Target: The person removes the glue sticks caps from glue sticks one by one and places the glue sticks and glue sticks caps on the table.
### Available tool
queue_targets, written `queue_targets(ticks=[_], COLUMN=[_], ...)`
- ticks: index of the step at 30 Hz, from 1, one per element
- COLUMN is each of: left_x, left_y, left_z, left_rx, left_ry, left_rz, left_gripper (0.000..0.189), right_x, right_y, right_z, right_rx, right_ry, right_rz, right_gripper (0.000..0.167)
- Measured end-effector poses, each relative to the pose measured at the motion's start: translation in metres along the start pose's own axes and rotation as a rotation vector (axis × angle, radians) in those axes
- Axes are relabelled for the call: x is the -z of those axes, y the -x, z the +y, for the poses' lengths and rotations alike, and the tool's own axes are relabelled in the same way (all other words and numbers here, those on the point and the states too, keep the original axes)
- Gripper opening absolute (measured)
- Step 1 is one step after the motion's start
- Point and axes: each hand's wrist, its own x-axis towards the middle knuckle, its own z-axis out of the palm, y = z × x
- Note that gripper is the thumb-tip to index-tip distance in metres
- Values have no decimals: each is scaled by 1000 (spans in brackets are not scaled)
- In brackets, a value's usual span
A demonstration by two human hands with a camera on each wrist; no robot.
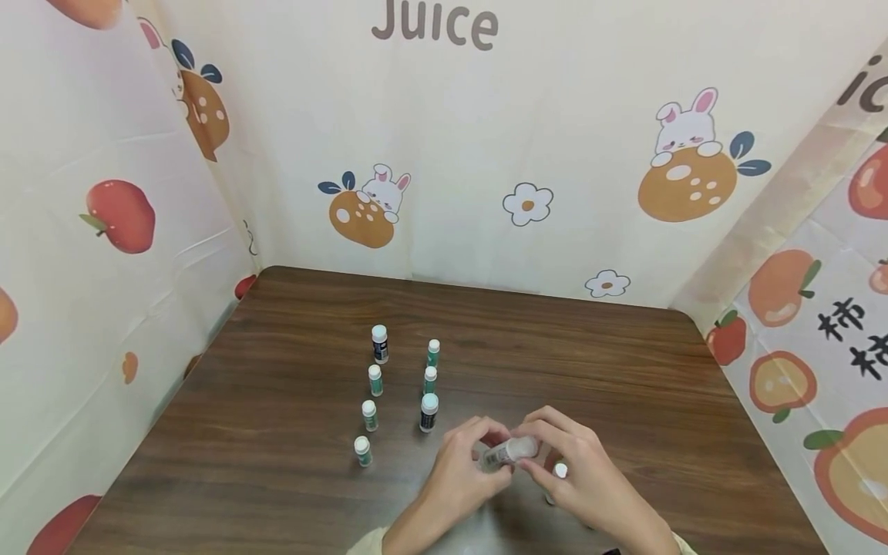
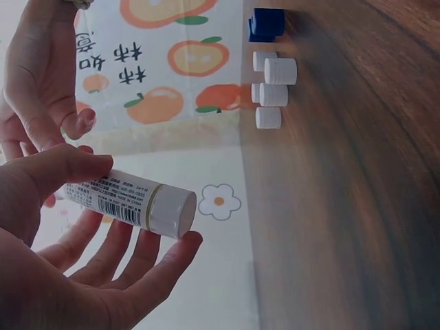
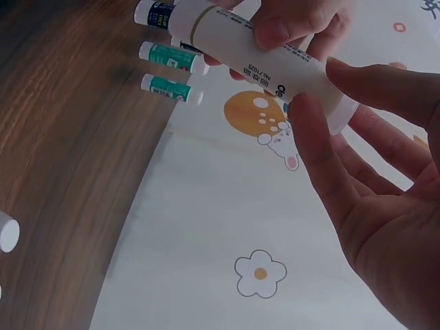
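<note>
A white glue stick (image 1: 512, 453) with a printed label and barcode is held tilted in the air between both hands, close over the table. My left hand (image 1: 463, 464) grips its barrel, thumb on one side and fingers on the other, as the left wrist view shows of the glue stick (image 2: 130, 203). At the opposite end, my right hand (image 1: 579, 462) pinches the glue stick (image 3: 265, 62) between thumb and index finger. Partly hidden behind the right hand stands a white-capped glue stick (image 1: 560, 470).
Left of the hands, several small glue sticks stand upright in two rows, among them a green one (image 1: 363, 452) and a dark blue one (image 1: 428, 414). In the left wrist view, blue caps (image 2: 268, 23) and white caps (image 2: 280, 71) show. Printed cloth (image 1: 458, 154) borders the wooden table (image 1: 277, 331).
</note>
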Motion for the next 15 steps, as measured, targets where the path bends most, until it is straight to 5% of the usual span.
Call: queue_targets(ticks=[9,15], left_x=[7,11], left_y=[6,7], left_z=[2,1], left_rx=[-9,-3], left_ry=[24,52], left_rz=[-8,-33], left_gripper=[26,25], right_x=[-1,-4], right_y=[-3,-5], right_z=[-3,0], right_rx=[13,97], right_ry=[-49,-46], right_rz=[-32,2], right_gripper=[31,38])
